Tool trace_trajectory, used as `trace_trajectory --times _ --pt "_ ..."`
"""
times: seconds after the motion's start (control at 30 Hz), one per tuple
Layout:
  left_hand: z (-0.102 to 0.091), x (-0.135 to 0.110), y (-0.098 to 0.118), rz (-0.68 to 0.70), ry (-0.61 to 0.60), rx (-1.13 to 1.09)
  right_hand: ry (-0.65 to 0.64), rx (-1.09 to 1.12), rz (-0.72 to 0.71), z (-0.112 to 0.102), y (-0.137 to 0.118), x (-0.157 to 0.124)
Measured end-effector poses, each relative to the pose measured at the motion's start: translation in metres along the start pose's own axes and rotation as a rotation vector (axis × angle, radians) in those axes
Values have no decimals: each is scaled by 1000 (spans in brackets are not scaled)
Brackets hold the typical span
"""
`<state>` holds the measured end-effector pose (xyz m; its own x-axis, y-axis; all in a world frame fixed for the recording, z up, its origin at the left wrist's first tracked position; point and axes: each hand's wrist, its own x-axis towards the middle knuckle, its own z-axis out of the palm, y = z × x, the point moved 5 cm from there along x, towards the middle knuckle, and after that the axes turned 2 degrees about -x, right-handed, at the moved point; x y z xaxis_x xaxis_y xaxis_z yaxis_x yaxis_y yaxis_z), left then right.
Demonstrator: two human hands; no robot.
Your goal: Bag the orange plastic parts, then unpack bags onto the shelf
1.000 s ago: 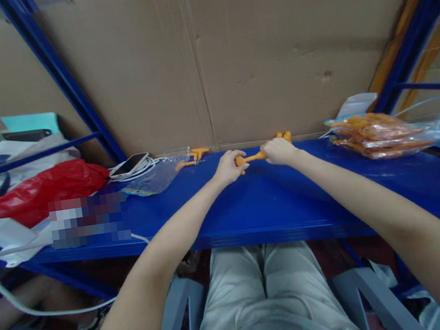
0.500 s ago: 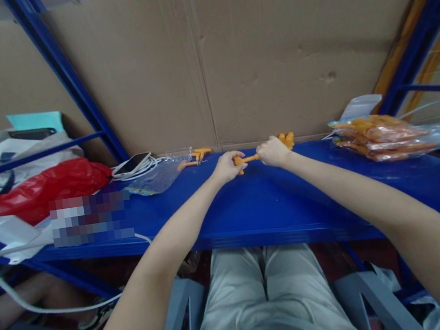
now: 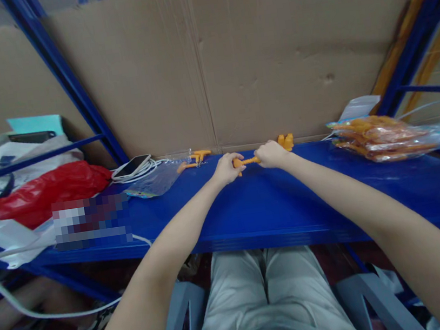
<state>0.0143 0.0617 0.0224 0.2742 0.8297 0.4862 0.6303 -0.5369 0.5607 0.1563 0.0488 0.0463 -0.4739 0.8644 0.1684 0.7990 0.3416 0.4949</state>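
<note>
Between my hands, above the blue shelf, is an orange plastic piece with a ridged, screw-like shaft (image 3: pixel 249 161). My left hand (image 3: pixel 227 169) is closed around its wider left end. On the right end, my right hand (image 3: pixel 271 154) is closed, its fingers hiding that part. Just behind the right hand lies an orange blocky plastic part (image 3: pixel 286 142). Left of my left hand, more orange plastic parts (image 3: pixel 201 155) rest by the cardboard, next to a clear plastic bag (image 3: pixel 157 181).
The blue shelf (image 3: pixel 267 207) backs onto a cardboard wall (image 3: pixel 268 43). Clear bags of orange parts (image 3: pixel 380 137) lie at right. To the left are a phone (image 3: pixel 133 167) on a coiled white cable, a red bag (image 3: pixel 48 194) and a white power strip (image 3: pixel 11 238). Someone's leg shows lower left.
Both hands stay on the orange screw-like piece. The right hand has shifted very slightly left and down, and the view has moved a little.
</note>
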Motion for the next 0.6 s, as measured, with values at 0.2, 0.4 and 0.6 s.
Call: trace_trajectory --times 0.2,0.4,0.6 --pt "1 0 -2 12 -21 13 97 -35 1 2 -9 -7" --pt "-3 -3 5 75 -1 70 23 2 18 2 -7 -2" --pt "-4 -2 2 60 22 51 12 -13 -25 -3 -4 1"
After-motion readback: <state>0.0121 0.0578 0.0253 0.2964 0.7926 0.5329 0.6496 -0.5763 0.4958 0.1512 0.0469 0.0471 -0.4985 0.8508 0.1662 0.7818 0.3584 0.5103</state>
